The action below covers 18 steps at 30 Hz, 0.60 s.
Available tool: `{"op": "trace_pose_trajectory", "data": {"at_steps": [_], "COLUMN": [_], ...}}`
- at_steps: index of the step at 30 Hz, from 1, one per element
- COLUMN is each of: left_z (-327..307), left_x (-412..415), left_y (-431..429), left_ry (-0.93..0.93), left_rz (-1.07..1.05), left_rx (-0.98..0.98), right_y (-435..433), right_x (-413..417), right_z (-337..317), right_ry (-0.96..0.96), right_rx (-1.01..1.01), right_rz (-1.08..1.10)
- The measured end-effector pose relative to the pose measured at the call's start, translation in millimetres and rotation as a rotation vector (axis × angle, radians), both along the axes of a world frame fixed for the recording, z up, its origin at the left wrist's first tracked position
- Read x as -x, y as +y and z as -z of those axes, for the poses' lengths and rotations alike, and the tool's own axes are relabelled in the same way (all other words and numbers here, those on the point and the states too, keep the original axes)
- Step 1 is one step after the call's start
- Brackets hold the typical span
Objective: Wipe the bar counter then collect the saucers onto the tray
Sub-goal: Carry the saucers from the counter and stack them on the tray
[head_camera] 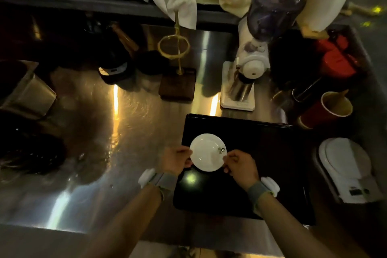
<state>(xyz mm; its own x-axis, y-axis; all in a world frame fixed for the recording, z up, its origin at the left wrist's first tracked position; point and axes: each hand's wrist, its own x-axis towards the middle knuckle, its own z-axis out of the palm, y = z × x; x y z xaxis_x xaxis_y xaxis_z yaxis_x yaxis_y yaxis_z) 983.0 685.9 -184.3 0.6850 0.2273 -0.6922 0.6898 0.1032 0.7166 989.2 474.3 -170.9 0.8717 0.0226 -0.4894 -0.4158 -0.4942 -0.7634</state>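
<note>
The white saucer (208, 152), just below centre frame, sits over the near-left part of the black tray (261, 153), pinched at opposite rims. It likely wants lowering flat and level before both sides are freed together, so it neither slides nor clatters. The left hand (178, 159) has its fingers closed on the left rim; the right hand (240, 166) grips the right rim. Both forearms reach up from the bottom edge over the steel worktop (94, 132).
</note>
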Motion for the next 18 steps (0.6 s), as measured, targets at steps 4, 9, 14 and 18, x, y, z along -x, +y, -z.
{"op": "trace_pose_trajectory", "data": {"at_steps": [4, 9, 14, 18], "left_z": [14, 21, 24, 26], "left_x": [-27, -55, -69, -69], "left_y": [14, 27, 38, 41], "left_ry": [0.045, 0.1, 0.18, 0.151], "left_rz": [0.056, 0.106, 0.099, 0.032], "left_rx": [0.039, 0.051, 0.099, 0.106], "right_y": [11, 24, 37, 39], "right_x": [-21, -49, -66, -74], "right_z": [9, 14, 19, 23], "right_ry": [-0.01, 0.009, 0.013, 0.012], "right_rx": [0.006, -0.001, 0.016, 0.035], "right_rz": [0.014, 0.031, 0.029, 0.038]}}
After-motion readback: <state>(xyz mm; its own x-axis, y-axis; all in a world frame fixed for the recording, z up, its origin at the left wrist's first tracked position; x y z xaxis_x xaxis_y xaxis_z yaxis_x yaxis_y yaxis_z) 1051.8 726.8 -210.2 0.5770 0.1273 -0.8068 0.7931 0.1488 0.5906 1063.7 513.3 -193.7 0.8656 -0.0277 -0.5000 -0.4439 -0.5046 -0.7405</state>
